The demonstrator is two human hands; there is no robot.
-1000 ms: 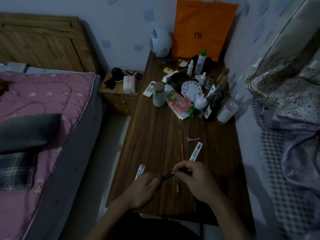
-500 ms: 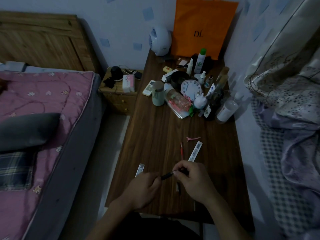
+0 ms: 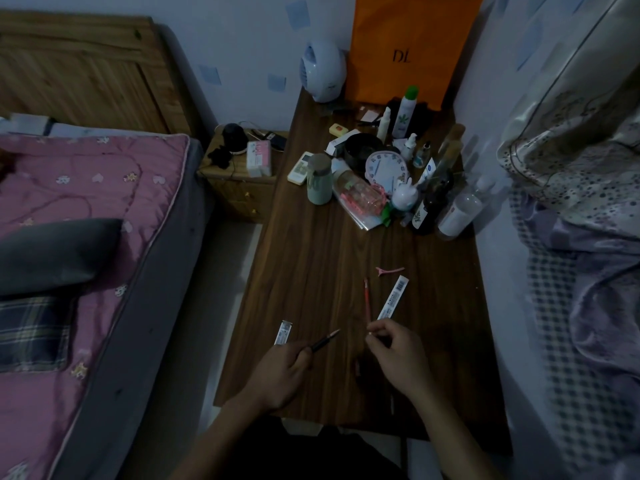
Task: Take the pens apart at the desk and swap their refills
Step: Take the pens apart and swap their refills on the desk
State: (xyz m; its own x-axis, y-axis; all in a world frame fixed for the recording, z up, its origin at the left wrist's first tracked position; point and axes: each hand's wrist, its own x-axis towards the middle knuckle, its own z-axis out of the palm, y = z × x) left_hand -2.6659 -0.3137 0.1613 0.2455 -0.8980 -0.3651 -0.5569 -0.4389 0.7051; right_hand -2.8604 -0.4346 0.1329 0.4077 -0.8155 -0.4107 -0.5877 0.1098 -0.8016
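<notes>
Desk (image 3: 329, 254): bare wood beyond fingertips; edge under wrists.
Left hand (image 3: 280, 372): clamped on pen (image 3: 325, 339), tip toward right fingers.
Right hand (image 3: 398, 358): fingertips pinched; contents unclear.
Red refill (image 3: 367, 299): just beyond right fingertips.

A slim dark pen piece (image 3: 323, 340) is sticking out of the left hand (image 3: 280, 372), its pale tip pointing up and rightward. A red refill (image 3: 366, 299) is lying flat farther out, with a long white barcoded piece (image 3: 393, 298) (barrel or wrapper, hard to tell) slanting just beside it; a shorter white barcoded piece (image 3: 283, 332) is lying beside the left hand.
</notes>
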